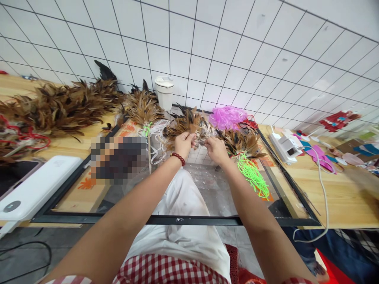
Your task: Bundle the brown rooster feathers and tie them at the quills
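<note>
My left hand (182, 145), with a beaded bracelet at the wrist, is closed in a pinch on brown feathers (189, 120) over the middle of the framed glass top. Just to its right, my right hand (216, 150) is also closed, fingertips pinched among feather ends; what exactly sits in them is too small to make out. More brown feathers (242, 142) lie beside my right hand, with a bundle of bright green cords (253, 177) below them. A crumpled pink plastic bag (227, 117) rests behind the hands.
A feather bundle (143, 106) tied in green, white strings (158, 138) and a lidded white cup (164, 92) stand left of centre. Far left are a large feather pile (59, 108) and a white power bank (41, 189). A power strip (284, 148) with a cable lies right.
</note>
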`<action>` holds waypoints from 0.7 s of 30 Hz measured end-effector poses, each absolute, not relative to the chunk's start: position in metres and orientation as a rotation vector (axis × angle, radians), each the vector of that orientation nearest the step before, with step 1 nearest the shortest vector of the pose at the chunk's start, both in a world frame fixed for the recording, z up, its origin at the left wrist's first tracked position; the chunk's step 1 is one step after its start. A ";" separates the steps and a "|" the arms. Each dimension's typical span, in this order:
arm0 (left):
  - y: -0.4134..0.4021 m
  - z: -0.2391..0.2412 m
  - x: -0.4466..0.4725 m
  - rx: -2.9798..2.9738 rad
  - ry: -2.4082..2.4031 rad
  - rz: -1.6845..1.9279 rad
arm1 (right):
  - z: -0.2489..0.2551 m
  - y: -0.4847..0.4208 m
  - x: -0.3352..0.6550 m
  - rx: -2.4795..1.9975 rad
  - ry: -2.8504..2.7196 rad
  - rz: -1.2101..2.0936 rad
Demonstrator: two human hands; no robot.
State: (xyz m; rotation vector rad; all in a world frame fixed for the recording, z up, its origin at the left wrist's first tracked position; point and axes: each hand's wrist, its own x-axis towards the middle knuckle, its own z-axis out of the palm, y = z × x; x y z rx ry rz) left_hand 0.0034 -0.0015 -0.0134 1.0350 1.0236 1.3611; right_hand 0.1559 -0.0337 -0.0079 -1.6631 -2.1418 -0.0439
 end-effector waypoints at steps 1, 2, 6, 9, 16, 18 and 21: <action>-0.001 -0.015 0.004 1.109 1.071 1.321 | -0.008 -0.034 0.155 -1.651 -2.144 -0.050; -0.001 -0.018 0.004 1.183 1.108 1.275 | -0.008 -0.034 0.154 -1.639 -2.140 -0.054; -0.002 -0.025 0.006 1.381 1.163 1.115 | -0.011 -0.033 0.154 -1.574 -2.064 -0.014; -0.004 -0.025 0.007 1.447 1.190 1.066 | -0.014 -0.031 0.157 -1.491 -1.984 0.059; -0.008 -0.014 0.008 1.154 1.082 1.107 | -0.020 -0.025 0.161 -1.424 -1.756 0.281; -0.008 -0.012 0.007 1.098 1.057 1.138 | -0.022 -0.023 0.162 -1.380 -1.699 0.368; -0.008 -0.011 0.007 1.093 1.049 1.148 | -0.025 -0.020 0.161 -1.318 -1.611 0.564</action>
